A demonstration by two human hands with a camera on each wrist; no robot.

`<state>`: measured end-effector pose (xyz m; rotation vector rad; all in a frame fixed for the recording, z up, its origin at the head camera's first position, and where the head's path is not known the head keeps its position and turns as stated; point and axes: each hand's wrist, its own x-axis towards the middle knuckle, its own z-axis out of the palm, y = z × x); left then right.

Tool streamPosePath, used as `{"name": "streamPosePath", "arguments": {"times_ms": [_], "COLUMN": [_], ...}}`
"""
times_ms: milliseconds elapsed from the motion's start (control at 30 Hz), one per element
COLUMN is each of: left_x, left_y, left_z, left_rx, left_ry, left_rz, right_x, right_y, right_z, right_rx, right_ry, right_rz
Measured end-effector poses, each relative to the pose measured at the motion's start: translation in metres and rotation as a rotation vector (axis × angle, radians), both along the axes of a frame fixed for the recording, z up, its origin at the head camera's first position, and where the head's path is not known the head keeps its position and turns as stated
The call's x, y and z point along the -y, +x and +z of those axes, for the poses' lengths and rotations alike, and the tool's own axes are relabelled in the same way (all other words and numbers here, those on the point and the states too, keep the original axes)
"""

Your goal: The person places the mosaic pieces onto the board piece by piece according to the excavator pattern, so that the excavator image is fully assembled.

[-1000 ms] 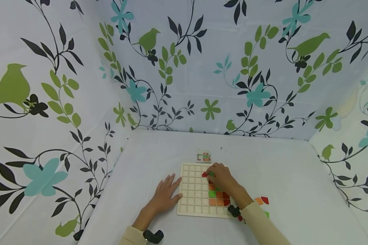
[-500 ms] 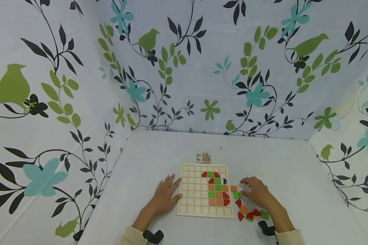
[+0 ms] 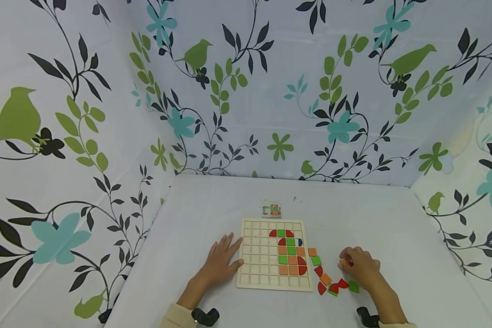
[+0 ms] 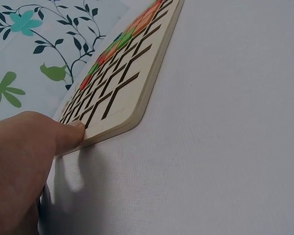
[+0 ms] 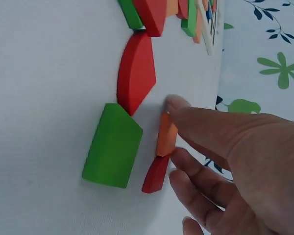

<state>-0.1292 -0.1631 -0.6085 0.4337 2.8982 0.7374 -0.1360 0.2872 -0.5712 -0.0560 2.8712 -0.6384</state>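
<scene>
Head view: a person's two bare hands work on a white table (image 3: 197,205), at a gridded wooden board (image 3: 256,278) lying flat. Coloured set pieces (image 3: 291,250) fill cells toward the board's right edge; the cells along its left edge are bare. A small card (image 3: 272,210) lies just beyond the board's far edge.

The left hand (image 3: 219,259) lies with fingers spread on the table, its thumb against the board's left edge. Beyond the board's right edge, loose pieces (image 3: 321,288) trail across the table, away from the near right corner of the board. The right hand (image 3: 360,264) is at the outer end of that trail, thumb and fingers bent around an orange piece (image 5: 167,134). Right wrist view shows the thumb at one end of this piece; the fingers hide too much to tell whether it is truly pinched. A red piece (image 5: 156,175) meets its other end, and a green piece (image 5: 112,147) lies near.

Picking up the orange piece seems to be the step in hand. It would go best with thumb and forefinger on opposite sides, clear of the red piece, then a straight lift rather than a drag. Light steady pressure from the left thumb should be enough to keep the board from sliding.
</scene>
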Motion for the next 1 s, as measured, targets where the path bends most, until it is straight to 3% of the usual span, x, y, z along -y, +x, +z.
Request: {"name": "streamPosePath", "arguments": {"times_ms": [300, 667, 1000], "left_x": [0.000, 0.001, 0.000], "left_y": [0.000, -0.001, 0.004], "left_z": [-0.001, -0.003, 0.002], "left_rx": [-0.010, -0.017, -0.034], "left_ry": [0.003, 0.023, 0.042], "left_rz": [0.002, 0.000, -0.004], "right_x": [0.002, 0.016, 0.030], "right_y": [0.002, -0.009, -0.011], "right_z": [0.009, -0.020, -0.019], "right_rx": [0.046, -0.054, -0.038], "right_ry": [0.010, -0.117, -0.158], "right_rz": [-0.008, -0.085, -0.125]}}
